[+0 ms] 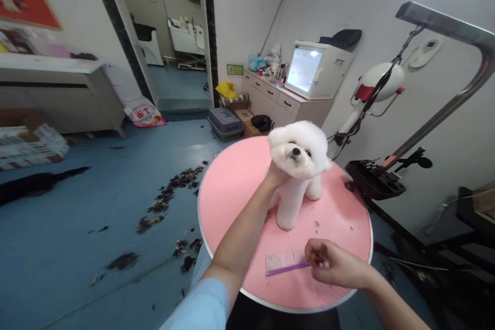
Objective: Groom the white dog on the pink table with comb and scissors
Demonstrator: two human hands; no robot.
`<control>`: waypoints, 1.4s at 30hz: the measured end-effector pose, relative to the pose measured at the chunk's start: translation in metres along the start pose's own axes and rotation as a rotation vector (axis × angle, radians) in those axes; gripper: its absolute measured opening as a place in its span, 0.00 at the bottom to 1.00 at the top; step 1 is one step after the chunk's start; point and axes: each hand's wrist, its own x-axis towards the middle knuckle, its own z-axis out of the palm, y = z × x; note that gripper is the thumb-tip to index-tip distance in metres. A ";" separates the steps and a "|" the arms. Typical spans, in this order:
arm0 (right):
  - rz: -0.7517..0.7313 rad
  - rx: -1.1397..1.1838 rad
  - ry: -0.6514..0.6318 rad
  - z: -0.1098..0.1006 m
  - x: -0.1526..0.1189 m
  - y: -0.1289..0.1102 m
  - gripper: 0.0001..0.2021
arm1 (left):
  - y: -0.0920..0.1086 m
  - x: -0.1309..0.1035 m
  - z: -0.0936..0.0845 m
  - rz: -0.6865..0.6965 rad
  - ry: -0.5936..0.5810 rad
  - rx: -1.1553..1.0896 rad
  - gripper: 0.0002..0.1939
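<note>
A small fluffy white dog (297, 165) stands on a round pink grooming table (235, 185), facing me. My left hand (277, 174) reaches under the dog's chin and holds its head up; the fur hides most of the fingers. My right hand (332, 263) is near the table's front edge, closed on the end of a purple comb (284, 262) whose teeth point away from me. The comb lies low over the table, a little in front of the dog's front legs.
Dark hair clippings (174, 191) are scattered on the blue floor left of the table. A metal grooming arm (444, 108) with a leash rises at the right, above a black tray (373, 178). A white cabinet (286, 103) and pet carrier (225, 122) stand behind.
</note>
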 end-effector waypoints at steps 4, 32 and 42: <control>0.142 -0.643 0.072 -0.003 0.016 0.004 0.19 | 0.009 -0.007 0.003 -0.021 0.005 -0.017 0.25; -0.200 -0.412 1.508 0.050 0.046 -0.103 0.10 | -0.016 -0.020 0.038 -0.100 0.072 0.362 0.18; 0.028 -0.488 1.504 0.048 0.047 -0.097 0.14 | -0.014 -0.026 0.046 -0.125 0.057 0.361 0.15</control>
